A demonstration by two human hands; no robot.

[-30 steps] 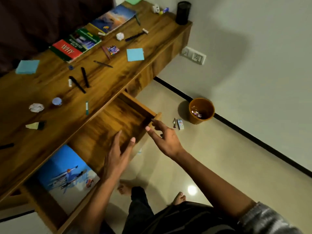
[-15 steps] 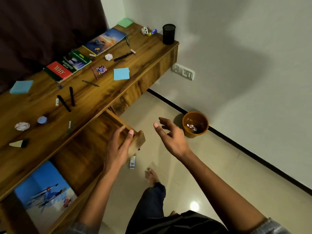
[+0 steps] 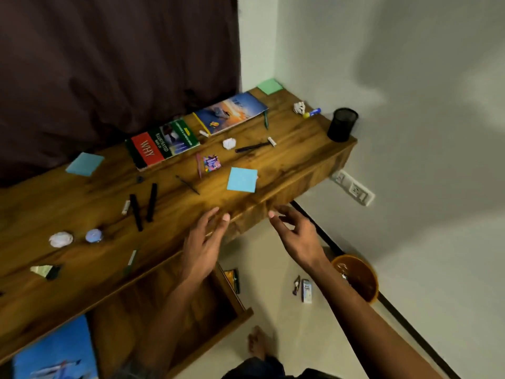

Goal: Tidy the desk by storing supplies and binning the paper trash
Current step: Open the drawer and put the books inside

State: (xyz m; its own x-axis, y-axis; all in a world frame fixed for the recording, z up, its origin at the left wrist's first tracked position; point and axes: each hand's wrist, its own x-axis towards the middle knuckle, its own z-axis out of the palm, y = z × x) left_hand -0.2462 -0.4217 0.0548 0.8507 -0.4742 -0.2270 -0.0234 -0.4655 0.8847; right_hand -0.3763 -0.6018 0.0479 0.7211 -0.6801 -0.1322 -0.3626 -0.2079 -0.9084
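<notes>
My left hand (image 3: pixel 203 244) is open, fingers straight, above the front edge of the wooden desk (image 3: pixel 287 160) and holds nothing. My right hand (image 3: pixel 296 236) hovers open just off that edge, also with nothing in it. On the desk lie crumpled paper balls (image 3: pixel 60 238) (image 3: pixel 229 143) (image 3: pixel 299 107), blue sticky pads (image 3: pixel 242 180) (image 3: pixel 84 164), black pens (image 3: pixel 135 212) (image 3: pixel 151 201), a glue stick (image 3: pixel 313 113) and a black pen cup (image 3: pixel 342 124). The drawer (image 3: pixel 213 310) below stands pulled out with a blue book (image 3: pixel 54 351) in it. An orange bin (image 3: pixel 358 277) sits on the floor.
Books (image 3: pixel 161 147) (image 3: pixel 231 112) lie along the desk's back by a dark curtain. A green pad (image 3: pixel 269 86) is in the far corner. A small white box (image 3: pixel 306 291) and wrapper lie on the floor near the bin. A wall socket (image 3: pixel 352 188) is under the desk's right end.
Both hands rose from the drawer's front up to the desk's front edge. The view tilted upward, so the desk top now fills the middle.
</notes>
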